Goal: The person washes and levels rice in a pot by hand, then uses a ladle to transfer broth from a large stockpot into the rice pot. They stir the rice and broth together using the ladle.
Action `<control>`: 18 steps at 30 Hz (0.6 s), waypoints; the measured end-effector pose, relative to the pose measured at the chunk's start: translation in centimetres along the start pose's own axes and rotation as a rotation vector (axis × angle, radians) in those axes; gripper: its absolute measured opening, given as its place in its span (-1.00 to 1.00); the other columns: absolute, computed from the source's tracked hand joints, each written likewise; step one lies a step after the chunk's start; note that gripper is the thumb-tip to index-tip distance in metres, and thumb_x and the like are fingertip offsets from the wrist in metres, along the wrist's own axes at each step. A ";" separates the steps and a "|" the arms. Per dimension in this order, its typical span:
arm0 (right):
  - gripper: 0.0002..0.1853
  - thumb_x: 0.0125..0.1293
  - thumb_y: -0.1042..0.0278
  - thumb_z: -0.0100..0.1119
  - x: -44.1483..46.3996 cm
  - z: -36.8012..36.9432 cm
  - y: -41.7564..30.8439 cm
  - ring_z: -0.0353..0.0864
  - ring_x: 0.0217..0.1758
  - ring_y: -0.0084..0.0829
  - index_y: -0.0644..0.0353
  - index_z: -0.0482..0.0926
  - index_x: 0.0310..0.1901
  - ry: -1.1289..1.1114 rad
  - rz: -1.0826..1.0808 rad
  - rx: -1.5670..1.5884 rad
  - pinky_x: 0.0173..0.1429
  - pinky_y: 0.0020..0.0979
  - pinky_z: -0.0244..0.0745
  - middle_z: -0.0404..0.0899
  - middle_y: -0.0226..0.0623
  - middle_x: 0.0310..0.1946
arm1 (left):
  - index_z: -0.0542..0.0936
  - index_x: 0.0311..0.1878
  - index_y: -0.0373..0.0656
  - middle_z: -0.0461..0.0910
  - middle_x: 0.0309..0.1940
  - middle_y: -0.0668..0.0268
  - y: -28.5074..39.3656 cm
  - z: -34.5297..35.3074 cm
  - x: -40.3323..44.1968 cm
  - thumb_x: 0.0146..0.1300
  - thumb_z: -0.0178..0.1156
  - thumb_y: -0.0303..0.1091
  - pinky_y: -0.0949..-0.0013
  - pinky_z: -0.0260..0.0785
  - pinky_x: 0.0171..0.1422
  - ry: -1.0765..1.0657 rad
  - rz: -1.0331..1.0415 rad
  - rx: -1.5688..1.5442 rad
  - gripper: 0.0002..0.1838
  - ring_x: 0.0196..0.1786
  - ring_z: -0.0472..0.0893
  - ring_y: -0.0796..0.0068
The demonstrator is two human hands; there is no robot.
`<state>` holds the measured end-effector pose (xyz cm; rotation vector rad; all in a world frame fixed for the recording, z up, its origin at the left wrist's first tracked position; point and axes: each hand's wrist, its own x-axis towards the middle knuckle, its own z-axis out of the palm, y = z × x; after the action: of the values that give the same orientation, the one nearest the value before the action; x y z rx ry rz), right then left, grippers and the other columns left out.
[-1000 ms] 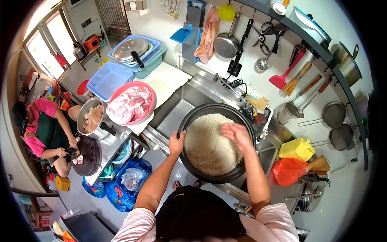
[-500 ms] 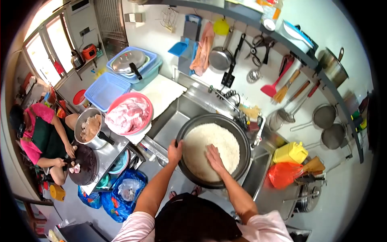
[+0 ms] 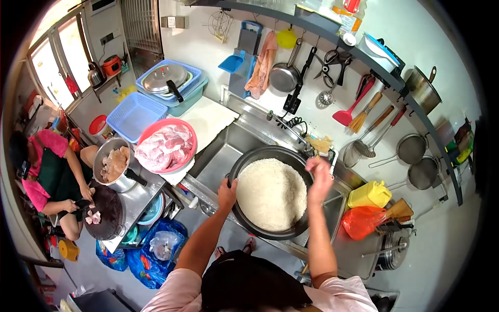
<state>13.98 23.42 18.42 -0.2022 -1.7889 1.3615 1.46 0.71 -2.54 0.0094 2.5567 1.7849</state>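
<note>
A large dark round pot [image 3: 244, 221] rests over the sink, filled with what looks like white rice [image 3: 267, 192]. The rice has a slope of shadow on its right side. My left hand [image 3: 227, 193] is closed around the pot's left rim. Raised above the right rim is my right hand [image 3: 319, 181], near the tap [image 3: 332, 158]. Its fingers are blurred by motion, and I see nothing held in them.
On the left, a pink basin of raw meat [image 3: 166, 145] stands beside a metal pot of meat [image 3: 115, 164]. A co-worker [image 3: 57, 171] cuts meat on a round dark board [image 3: 106, 213]. A yellow jug [image 3: 370, 195] and red bag [image 3: 361, 222] sit at right.
My right hand has lifted off the rice and moved right, over the pot's right rim. The rice surface now slopes, with shadow at right. My left hand stays on the rim.
</note>
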 end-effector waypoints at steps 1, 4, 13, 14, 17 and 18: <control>-0.66 0.64 0.25 -0.12 -2.7 2.1 3.9 0.55 -0.17 -0.46 0.29 0.63 -0.09 0.138 -0.101 -0.075 0.04 -0.42 0.46 0.62 -0.35 -0.22 | 0.61 0.10 -0.28 0.71 -0.09 -0.15 0.4 -0.1 0.2 0.38 0.28 0.06 -0.03 0.49 0.10 0.001 -0.002 -0.019 -0.46 0.02 0.66 -0.25; -0.72 0.53 0.15 0.15 -12.5 1.8 20.4 0.58 -0.16 -0.53 0.20 0.72 -0.09 -0.120 0.755 -0.111 0.06 -0.44 0.49 0.69 -0.39 -0.24 | 0.60 0.15 -0.28 0.69 -0.02 -0.18 0.1 -0.3 0.3 0.38 0.25 0.09 -0.07 0.45 0.17 -0.082 -0.012 -0.019 -0.43 0.10 0.64 -0.25; -0.80 0.48 0.43 0.03 -6.8 -11.1 13.7 0.51 -0.52 -0.57 0.27 0.67 -0.13 0.326 0.641 0.098 -0.41 -0.50 0.48 0.58 -0.39 -0.49 | 0.61 0.13 -0.41 0.70 -0.07 -0.20 0.8 0.2 0.2 0.39 0.28 0.00 0.06 0.47 0.17 -0.065 -0.017 -0.058 -0.43 0.03 0.69 -0.15; -0.80 0.46 0.43 0.03 -5.5 -13.4 14.4 0.48 -0.55 -0.58 0.25 0.67 -0.16 0.403 0.664 0.046 -0.46 -0.50 0.45 0.55 -0.42 -0.54 | 0.61 0.12 -0.44 0.71 -0.09 -0.21 -0.7 1.1 0.5 0.38 0.29 -0.01 0.07 0.47 0.17 0.020 0.025 -0.036 -0.42 0.00 0.69 -0.12; -0.80 0.42 0.32 0.18 -2.9 -19.2 17.6 0.57 -0.50 -0.51 0.24 0.72 -0.17 0.454 0.692 -0.145 -0.38 -0.39 0.52 0.63 -0.36 -0.52 | 0.59 0.13 -0.50 0.70 -0.05 -0.23 1.4 0.4 -0.3 0.37 0.32 0.01 0.09 0.46 0.21 0.007 0.023 0.016 -0.37 0.04 0.69 -0.12; -0.75 0.37 0.23 0.26 -2.5 -20.5 19.8 0.65 -0.41 -0.41 0.26 0.74 -0.15 0.447 0.620 -0.447 -0.26 -0.33 0.57 0.69 -0.27 -0.46 | 0.59 0.16 -0.51 0.69 0.00 -0.25 1.6 0.2 -0.1 0.36 0.32 0.03 0.09 0.44 0.26 -0.044 0.001 0.049 -0.33 0.09 0.68 -0.13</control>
<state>22.97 44.32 1.11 -1.2844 -1.6714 1.1560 1.57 1.42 -1.15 0.0508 2.5700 1.7016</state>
